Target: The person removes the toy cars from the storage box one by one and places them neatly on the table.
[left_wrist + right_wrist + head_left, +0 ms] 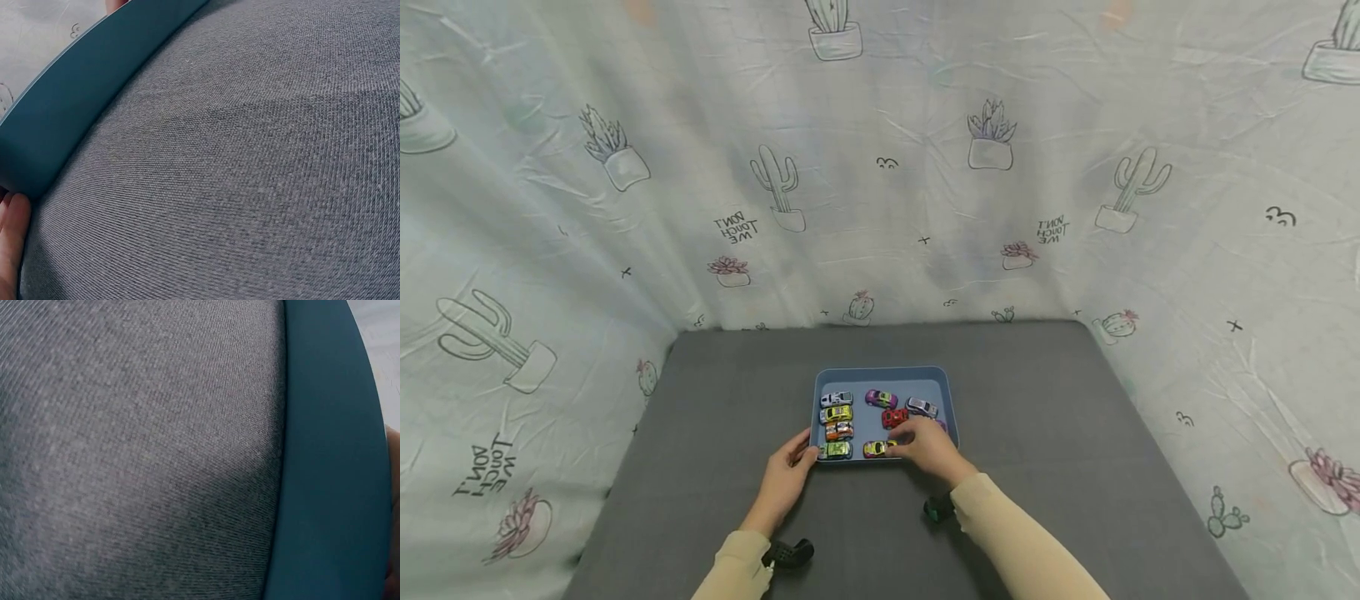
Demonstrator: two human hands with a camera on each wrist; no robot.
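A blue rectangular tray (pixel 880 372) holds several small toy cars. My left hand (pixel 781 485) holds the tray's near left corner; in the left wrist view a digit touches the tray wall (pixel 81 90) low at that corner. Reaching over the near rim, my right hand (pixel 931 450) pinches the right end of a yellow and pink toy car (pixel 874 450) at the front of the tray. The right wrist view shows mostly the tray's outer wall (pixel 331 456), with a sliver of hand (pixel 395 500) behind it; the fingertips are hidden there.
Along the tray's left side stand a white car (pixel 837 399), a yellow car (pixel 836 414), an orange car (pixel 838 431) and a green car (pixel 835 451). A purple car (pixel 881 398), a red car (pixel 894 417) and a silver car (pixel 922 407) lie further right. Grey cloth (pixel 1037 400) covers the table.
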